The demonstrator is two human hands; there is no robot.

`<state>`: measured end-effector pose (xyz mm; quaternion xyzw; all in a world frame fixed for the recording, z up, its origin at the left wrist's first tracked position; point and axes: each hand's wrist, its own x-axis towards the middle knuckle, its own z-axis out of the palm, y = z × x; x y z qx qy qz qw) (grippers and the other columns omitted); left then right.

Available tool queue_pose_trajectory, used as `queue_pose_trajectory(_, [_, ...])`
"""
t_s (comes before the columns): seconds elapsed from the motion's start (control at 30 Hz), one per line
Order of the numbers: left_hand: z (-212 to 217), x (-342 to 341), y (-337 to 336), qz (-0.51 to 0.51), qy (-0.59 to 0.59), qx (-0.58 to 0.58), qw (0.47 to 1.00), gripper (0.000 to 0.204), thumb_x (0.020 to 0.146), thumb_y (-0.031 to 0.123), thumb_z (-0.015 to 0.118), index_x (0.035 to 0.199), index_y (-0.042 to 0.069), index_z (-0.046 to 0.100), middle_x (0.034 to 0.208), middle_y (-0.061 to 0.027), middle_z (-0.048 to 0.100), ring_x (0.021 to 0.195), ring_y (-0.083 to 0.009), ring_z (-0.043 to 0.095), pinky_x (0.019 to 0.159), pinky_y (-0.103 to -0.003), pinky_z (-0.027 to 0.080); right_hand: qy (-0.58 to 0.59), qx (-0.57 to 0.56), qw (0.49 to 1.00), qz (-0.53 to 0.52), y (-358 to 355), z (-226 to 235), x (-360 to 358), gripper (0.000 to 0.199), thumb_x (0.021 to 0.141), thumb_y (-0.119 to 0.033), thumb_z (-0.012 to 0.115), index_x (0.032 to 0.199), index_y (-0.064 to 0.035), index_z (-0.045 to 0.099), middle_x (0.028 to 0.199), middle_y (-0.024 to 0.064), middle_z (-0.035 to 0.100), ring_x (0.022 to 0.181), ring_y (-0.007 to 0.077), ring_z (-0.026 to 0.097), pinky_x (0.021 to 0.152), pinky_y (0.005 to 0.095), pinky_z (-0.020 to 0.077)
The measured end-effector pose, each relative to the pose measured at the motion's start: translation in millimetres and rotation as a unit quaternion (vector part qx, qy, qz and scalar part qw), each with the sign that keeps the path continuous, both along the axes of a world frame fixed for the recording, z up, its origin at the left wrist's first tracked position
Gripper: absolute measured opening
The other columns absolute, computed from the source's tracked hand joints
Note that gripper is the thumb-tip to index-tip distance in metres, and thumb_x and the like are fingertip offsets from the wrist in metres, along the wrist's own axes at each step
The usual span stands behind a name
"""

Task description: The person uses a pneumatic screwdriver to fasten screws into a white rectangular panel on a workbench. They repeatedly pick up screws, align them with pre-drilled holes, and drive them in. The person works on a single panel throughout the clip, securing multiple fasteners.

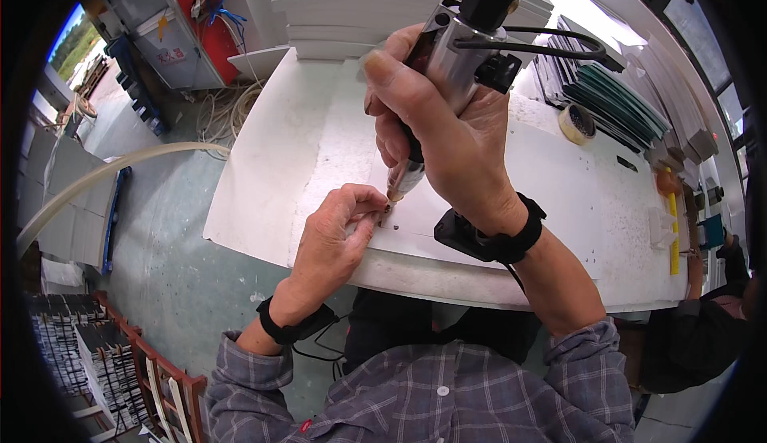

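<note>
My right hand (459,135) is wrapped round a silver and black power screwdriver (449,63), held tilted with its tip down. The tip meets a white board (547,195) lying on the table, right beside my left fingertips. My left hand (331,231) rests at the board's near left part, thumb and fingers pinched together. What is between them is too small to make out. A small dark fastener (395,227) sits on the board just right of the left thumb. Several more small marks or fasteners run along the board's right side.
Stacked white panels (343,7) stand at the table's far side. A tape roll (577,123) and dark green sheets (615,95) lie to the right. A pale hose (120,162) arcs in at left. Another person (703,339) is at the right edge.
</note>
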<state>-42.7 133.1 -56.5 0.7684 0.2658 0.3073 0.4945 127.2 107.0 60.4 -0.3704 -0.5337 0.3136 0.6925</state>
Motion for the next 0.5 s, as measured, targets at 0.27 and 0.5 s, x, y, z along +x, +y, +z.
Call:
queue_pose_trajectory(0.27, [-3, -3, 3, -0.012, -0.001, -0.003, 1.0, 0.027, 0.093, -0.011, 0.055, 0.118, -0.001, 0.057, 0.114, -0.0137, 0.066, 0.108, -0.0245, 0.07, 0.098, -0.035, 0.055, -0.022, 0.024, 0.999, -0.001, 6, -6, -4, 0.016, 0.098, -0.02, 0.067, 0.094, -0.0053, 0.063, 0.07, 0.0031, 0.061, 0.047, 0.0059, 0.054, 0.043, 0.0232, 0.0453])
queue_pose_trajectory(0.5, [4, -2, 0, 0.028, 0.008, 0.066, 0.997, 0.041, 0.09, -0.015, 0.043, 0.127, 0.001, 0.051, 0.116, -0.0191, 0.067, 0.108, -0.0313, 0.069, 0.097, -0.038, 0.053, -0.051, 0.024, 0.998, 0.002, 7, -16, -4, 0.017, 0.096, -0.014, 0.069, 0.089, -0.0079, 0.055, 0.059, -0.0007, 0.056, 0.045, 0.0053, 0.052, 0.041, 0.0222, 0.041])
